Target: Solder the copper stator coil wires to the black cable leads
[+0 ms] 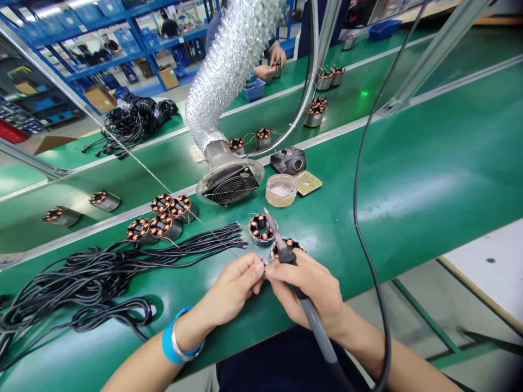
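Observation:
My right hand point(312, 288) is closed around a soldering iron point(312, 316), its tip pointing up and away from me over the table. With fingertips pinched together, my left hand point(237, 280) grips thin wires point(265, 262), whose small coloured ends show between the two hands. The fingertips of my right hand meet the left ones there. Partly behind the right hand sits a motor stator point(289, 244) with copper windings. Another stator point(261, 230) stands just beyond it, the iron's tip overlapping its edge in view.
Black cables point(102, 277) spread over the left of the green table, near several stators point(165, 226). A fume extractor hood point(231, 182) hangs ahead, beside a round tub point(281, 190) and a soldering iron stand point(288, 160). The iron's cord point(359, 228) loops at right. A co-worker's hands point(272, 62) work across the line.

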`<state>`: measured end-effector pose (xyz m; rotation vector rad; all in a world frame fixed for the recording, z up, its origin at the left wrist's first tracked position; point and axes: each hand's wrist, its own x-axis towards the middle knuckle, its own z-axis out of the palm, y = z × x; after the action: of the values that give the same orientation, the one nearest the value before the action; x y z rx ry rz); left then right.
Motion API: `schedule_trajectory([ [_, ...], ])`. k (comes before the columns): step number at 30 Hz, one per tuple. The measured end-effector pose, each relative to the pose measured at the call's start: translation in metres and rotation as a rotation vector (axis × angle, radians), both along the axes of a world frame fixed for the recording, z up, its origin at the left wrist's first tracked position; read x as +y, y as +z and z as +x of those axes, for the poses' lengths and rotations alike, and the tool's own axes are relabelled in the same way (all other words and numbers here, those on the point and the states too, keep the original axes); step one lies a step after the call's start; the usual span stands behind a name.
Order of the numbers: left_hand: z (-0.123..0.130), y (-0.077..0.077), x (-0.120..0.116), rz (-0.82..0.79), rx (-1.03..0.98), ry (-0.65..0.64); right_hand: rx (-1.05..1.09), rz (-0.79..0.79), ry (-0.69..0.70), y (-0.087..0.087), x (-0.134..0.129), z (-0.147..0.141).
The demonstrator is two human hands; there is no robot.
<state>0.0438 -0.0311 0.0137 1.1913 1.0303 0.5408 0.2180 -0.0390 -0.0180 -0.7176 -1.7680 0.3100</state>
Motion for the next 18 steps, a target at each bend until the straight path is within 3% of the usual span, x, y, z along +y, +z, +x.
schedule_trajectory([
  [5, 0.007, -0.008, -0.001, -0.162, -0.169, 0.116, 0.06, -0.046, -0.008, 0.0, 0.0, 0.012],
  [11, 0.008, -0.01, -0.001, -0.143, -0.163, 0.181, -0.085, -0.128, 0.279, -0.002, 0.003, 0.04],
  [14, 0.008, -0.009, -0.001, -0.138, -0.145, 0.198, -0.09, -0.089, 0.231, -0.01, 0.008, 0.034],
  [18, 0.011, -0.01, -0.002, -0.123, -0.122, 0.25, 0.052, -0.071, -0.004, -0.016, 0.014, 0.013],
])
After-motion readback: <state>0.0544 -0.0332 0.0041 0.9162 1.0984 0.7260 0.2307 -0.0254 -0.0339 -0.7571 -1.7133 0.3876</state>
